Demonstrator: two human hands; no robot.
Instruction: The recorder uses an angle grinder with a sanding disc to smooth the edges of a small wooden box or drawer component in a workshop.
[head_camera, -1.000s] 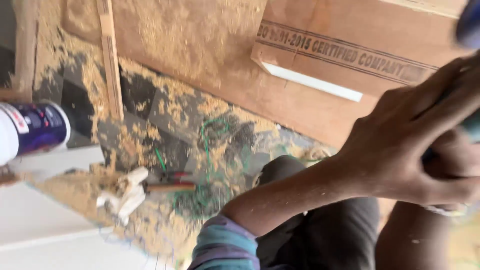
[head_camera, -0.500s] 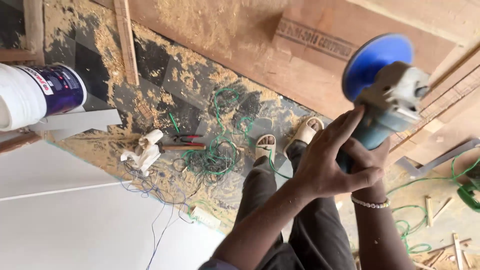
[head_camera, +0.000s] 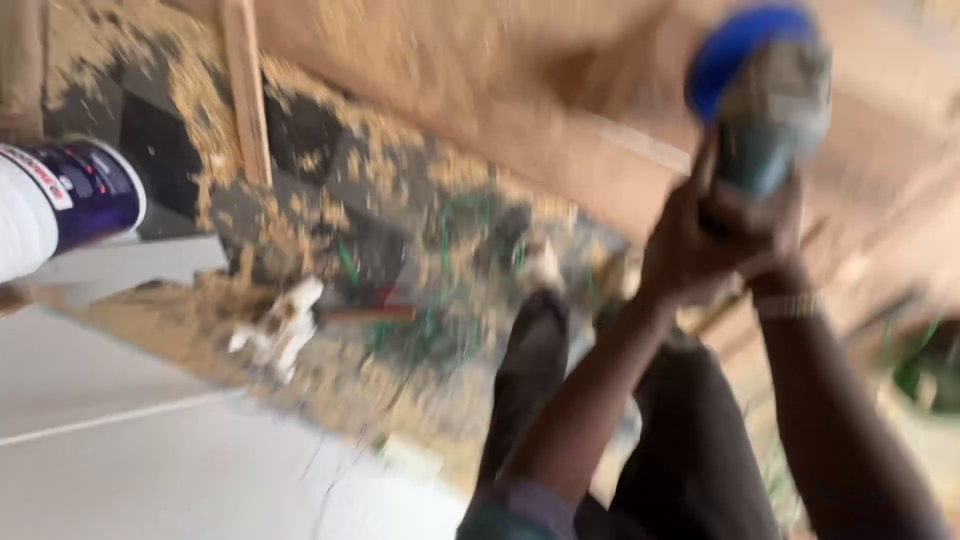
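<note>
Grinder (head_camera: 775, 110), grey-bodied with a blue disc at its top, is held up in the air in both hands, above the person's dark trouser legs (head_camera: 690, 450). The picture is blurred by motion, so fine detail is lost. The left hand (head_camera: 690, 245) wraps around the lower body of the tool from the near side, fingers clenched on it. The right hand (head_camera: 765, 235) grips the same part from the other side, just touching the left; a pale bracelet (head_camera: 788, 303) circles its wrist right below the hand.

Behind the hands a large brown board (head_camera: 480, 90) slants across the top, and a narrow wooden strip (head_camera: 245, 90) stands well to the left of them. Below and left of the hands the floor (head_camera: 330, 220) is dark and strewn with sawdust, with a tangle of green wire (head_camera: 450, 300) on it. Further left lies a small white fitting (head_camera: 280, 325) beside a red-handled tool (head_camera: 370, 313). Far to the left, at the edge, a round tub (head_camera: 60, 200) lies on its side: white body, a dark purple label band with a red and white patch. A white sheet (head_camera: 150, 450) fills the lower left corner.
</note>
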